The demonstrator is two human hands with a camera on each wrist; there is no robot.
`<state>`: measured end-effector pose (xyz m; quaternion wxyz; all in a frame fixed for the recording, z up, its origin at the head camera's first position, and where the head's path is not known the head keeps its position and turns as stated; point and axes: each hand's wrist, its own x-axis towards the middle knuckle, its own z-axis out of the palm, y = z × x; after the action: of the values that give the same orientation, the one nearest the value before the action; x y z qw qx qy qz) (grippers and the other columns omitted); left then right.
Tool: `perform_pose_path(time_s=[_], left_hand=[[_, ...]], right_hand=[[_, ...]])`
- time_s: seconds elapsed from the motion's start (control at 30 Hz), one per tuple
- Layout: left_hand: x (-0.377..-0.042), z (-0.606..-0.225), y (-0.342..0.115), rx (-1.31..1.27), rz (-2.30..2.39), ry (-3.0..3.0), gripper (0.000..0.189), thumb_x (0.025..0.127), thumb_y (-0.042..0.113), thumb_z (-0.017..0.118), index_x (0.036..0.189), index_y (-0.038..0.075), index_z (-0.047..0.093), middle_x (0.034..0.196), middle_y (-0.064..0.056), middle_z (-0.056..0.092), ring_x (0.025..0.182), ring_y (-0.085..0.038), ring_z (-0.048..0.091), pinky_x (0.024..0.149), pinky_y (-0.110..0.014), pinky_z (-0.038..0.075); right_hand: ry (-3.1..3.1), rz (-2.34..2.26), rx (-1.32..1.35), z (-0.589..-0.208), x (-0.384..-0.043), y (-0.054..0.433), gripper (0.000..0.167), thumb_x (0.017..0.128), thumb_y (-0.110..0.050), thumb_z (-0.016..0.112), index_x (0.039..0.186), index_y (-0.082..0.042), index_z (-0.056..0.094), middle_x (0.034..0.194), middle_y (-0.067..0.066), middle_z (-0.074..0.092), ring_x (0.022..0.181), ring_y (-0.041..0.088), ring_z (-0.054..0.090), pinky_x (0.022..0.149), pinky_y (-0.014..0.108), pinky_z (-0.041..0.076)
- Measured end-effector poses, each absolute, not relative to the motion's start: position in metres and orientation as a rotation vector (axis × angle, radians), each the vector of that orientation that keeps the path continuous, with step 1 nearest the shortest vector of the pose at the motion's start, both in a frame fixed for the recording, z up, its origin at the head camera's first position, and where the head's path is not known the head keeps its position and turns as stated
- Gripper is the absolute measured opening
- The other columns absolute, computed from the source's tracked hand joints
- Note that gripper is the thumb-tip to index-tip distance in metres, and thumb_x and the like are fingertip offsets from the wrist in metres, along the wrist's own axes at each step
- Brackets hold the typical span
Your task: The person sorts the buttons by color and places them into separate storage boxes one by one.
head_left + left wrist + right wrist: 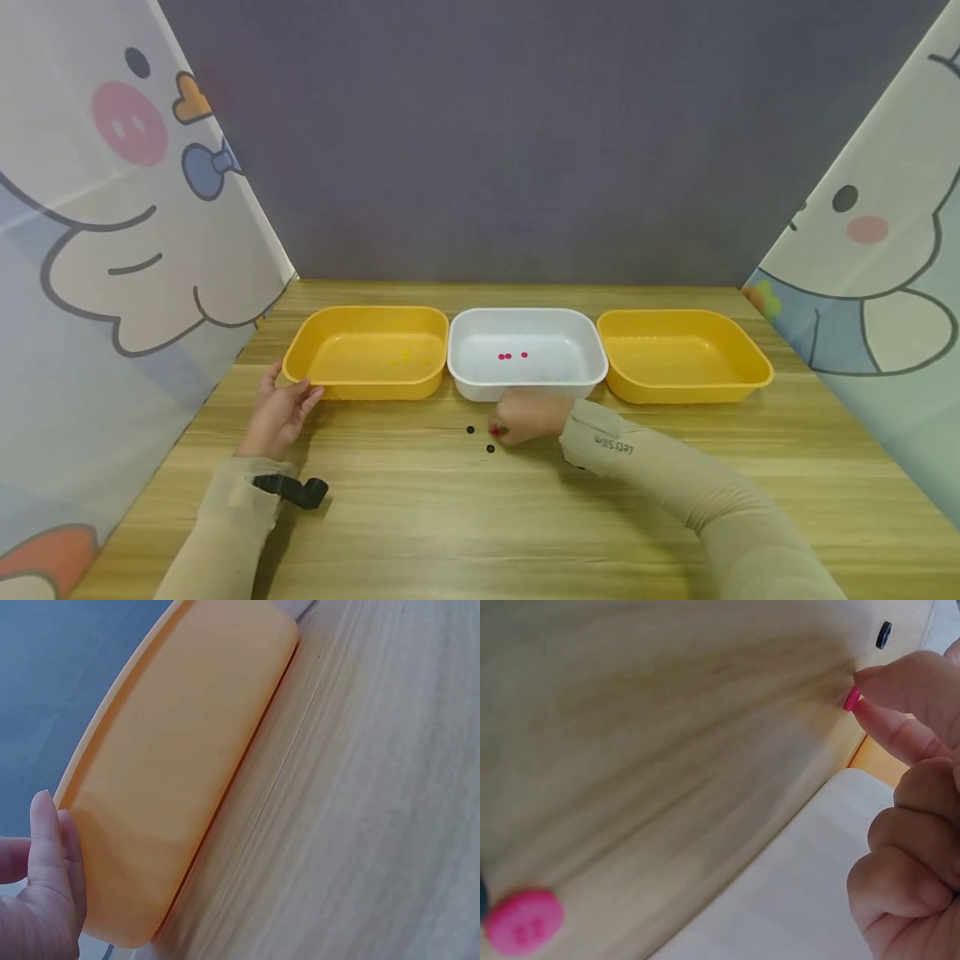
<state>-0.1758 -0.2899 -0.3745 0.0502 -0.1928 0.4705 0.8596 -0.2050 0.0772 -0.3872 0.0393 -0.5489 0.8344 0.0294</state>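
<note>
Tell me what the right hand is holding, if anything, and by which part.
The right hand has a pink button pinched between its fingertips; whether by rim or faces, I cannot tell.

Dark piece (482, 896) cut off by right-wrist view's left edge, shape unclear.

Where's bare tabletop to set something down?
Free: front wood-grain tabletop between the beige sleeves; also right of them, before the right yellow plastic tray. Crowded: before the white plastic tray: right hand, round pink button, round black buttons.
</note>
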Motion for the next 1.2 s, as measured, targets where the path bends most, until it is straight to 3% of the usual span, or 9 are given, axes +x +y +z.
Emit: perform_pose_path(time_s=[0.27, 0.57, 0.8, 1.03, 1.2], left_hand=[[-0.1755, -0.373, -0.2901, -0.56, 2.628, 1.428, 0.08, 0.098, -0.005, 0.037, 0.15, 0.036, -0.009, 0.102, -0.005, 0.044, 0.063, -0.011, 0.063, 0.066, -0.016, 0.056], [-0.1775, -0.3735, -0.2895, -0.578, 2.614, 1.439, 0.081, 0.098, -0.006, 0.037, 0.15, 0.036, -0.008, 0.106, -0.005, 0.042, 0.062, -0.011, 0.063, 0.066, -0.016, 0.057], [-0.1782, -0.3745, -0.2892, -0.606, 2.612, 1.438, 0.081, 0.098, -0.006, 0.038, 0.151, 0.038, -0.007, 0.092, -0.004, 0.051, 0.062, -0.012, 0.062, 0.065, -0.017, 0.057], [-0.1801, -0.3741, -0.2886, -0.567, 2.624, 1.449, 0.083, 0.099, -0.006, 0.038, 0.151, 0.036, -0.011, 0.112, -0.007, 0.038, 0.064, -0.011, 0.063, 0.068, -0.015, 0.056], [-0.1777, -0.3743, -0.2882, -0.579, 2.619, 1.454, 0.082, 0.098, -0.006, 0.036, 0.15, 0.035, -0.012, 0.117, -0.007, 0.035, 0.063, -0.01, 0.062, 0.068, -0.016, 0.056]], right_hand=[[2.569, 0.13, -1.65, -0.3877, -0.2044, 0.0729, 0.016, 0.076, -0.012, 0.067, 0.065, -0.022, 0.061, 0.055, -0.014, 0.043, 0.051, 0.001, 0.035, 0.048, 0.012, 0.028], [2.574, 0.114, -1.613, -0.3846, -0.202, 0.0713, 0.013, 0.074, -0.008, 0.068, 0.067, -0.019, 0.066, 0.057, -0.012, 0.051, 0.051, 0.002, 0.04, 0.047, 0.011, 0.034], [2.647, 0.187, -1.706, -0.3883, -0.2008, 0.0739, 0.014, 0.072, -0.014, 0.069, 0.063, -0.022, 0.062, 0.055, -0.012, 0.049, 0.05, 0.003, 0.04, 0.046, 0.014, 0.033], [2.622, 0.166, -1.669, -0.3898, -0.2021, 0.0724, 0.021, 0.072, -0.011, 0.068, 0.058, -0.02, 0.055, 0.053, -0.01, 0.045, 0.049, 0.004, 0.038, 0.044, 0.014, 0.032], [2.625, 0.264, -1.745, -0.3858, -0.1995, 0.0715, 0.027, 0.074, -0.015, 0.068, 0.056, -0.021, 0.049, 0.052, -0.011, 0.039, 0.049, 0.004, 0.033, 0.042, 0.016, 0.028]])
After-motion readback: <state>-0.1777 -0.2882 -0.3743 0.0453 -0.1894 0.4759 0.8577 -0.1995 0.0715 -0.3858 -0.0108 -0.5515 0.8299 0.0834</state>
